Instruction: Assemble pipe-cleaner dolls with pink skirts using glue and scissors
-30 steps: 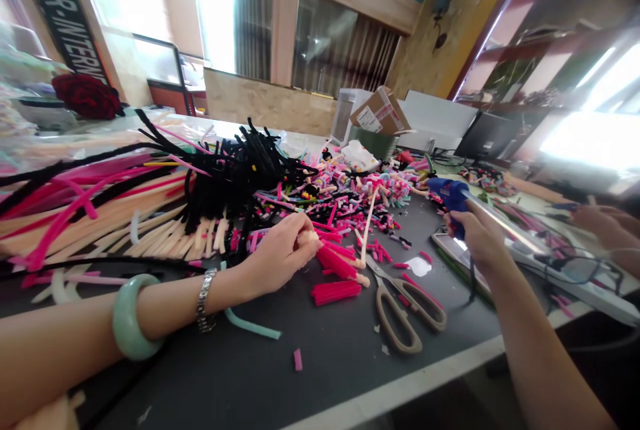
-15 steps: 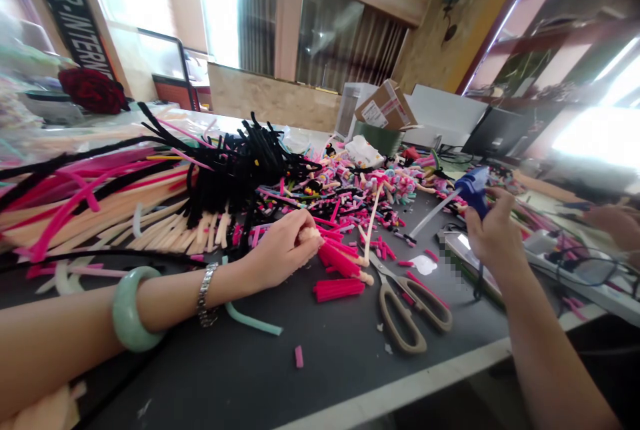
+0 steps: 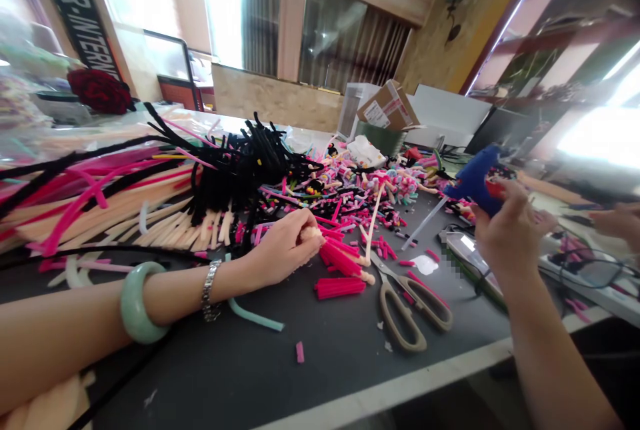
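My left hand (image 3: 287, 247), wearing a jade bangle and a metal watch strap, pinches a small cream pipe-cleaner piece (image 3: 311, 234), mostly covered by the fingers. Just beyond the fingertips lie bright pink pipe-cleaner bundles (image 3: 343, 258) with cream ends; whether they join the held piece I cannot tell. Raised over the right side of the table, my right hand (image 3: 510, 237) is closed around a blue glue gun (image 3: 473, 180). A translucent glue stick (image 3: 425, 222) sticks out of it, slanting down to the left. Open scissors (image 3: 405, 303) rest on the table between my hands.
Cream pipe cleaners (image 3: 165, 233) and a black bundle (image 3: 260, 157) pile up at left. Cut pink pieces and small figures (image 3: 395, 180) cover the middle. A cardboard box (image 3: 387, 107) stands behind. At far right are a power strip with cables and another person's hand (image 3: 620, 222).
My right hand has lifted the glue gun slightly and turned it, so more of its blue body shows. My left hand keeps its pinch in nearly the same place.
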Demonstrator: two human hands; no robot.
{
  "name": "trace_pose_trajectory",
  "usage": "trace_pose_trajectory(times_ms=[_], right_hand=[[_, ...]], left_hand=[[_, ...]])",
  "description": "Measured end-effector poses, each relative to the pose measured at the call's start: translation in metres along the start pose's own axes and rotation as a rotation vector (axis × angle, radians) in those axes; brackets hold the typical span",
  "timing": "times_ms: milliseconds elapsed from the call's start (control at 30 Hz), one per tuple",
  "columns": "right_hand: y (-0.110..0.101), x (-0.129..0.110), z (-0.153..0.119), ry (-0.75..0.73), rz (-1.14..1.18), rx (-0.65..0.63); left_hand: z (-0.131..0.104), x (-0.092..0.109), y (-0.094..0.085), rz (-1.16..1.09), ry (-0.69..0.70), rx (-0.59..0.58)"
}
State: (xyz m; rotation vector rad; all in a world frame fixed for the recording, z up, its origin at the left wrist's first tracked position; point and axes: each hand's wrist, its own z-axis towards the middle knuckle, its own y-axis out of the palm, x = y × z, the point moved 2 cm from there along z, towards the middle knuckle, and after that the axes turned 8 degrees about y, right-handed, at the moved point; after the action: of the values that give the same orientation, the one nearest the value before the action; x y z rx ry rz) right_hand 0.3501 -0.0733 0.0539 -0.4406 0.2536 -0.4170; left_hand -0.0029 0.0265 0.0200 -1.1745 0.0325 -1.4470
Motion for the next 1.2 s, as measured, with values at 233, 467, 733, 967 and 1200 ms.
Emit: trace_pose_trajectory(times_ms=[233,467,733,967,1200], right_hand=[[-0.002,0.010,-0.001,-0.119,0.129,0.070],[-0.010,0.005,-0.007,-0.184,0.164,0.142],[-0.016,-0.004,-0.009,-0.227,0.188,0.211],[-0.015,-0.008,-0.011,-0.225,0.209,0.204],[-0.017,-0.011,-0.013,-0.249,0.258,0.212]], left_hand=[[0.000,-0.003,0.000,0.093,0.073,0.017],[-0.001,0.001,0.000,0.020,0.025,-0.020],[0.000,0.001,-0.001,0.068,0.044,-0.002],[0.000,-0.001,-0.001,0.084,0.044,-0.008],[0.000,0.000,-0.001,0.087,0.052,-0.008]])
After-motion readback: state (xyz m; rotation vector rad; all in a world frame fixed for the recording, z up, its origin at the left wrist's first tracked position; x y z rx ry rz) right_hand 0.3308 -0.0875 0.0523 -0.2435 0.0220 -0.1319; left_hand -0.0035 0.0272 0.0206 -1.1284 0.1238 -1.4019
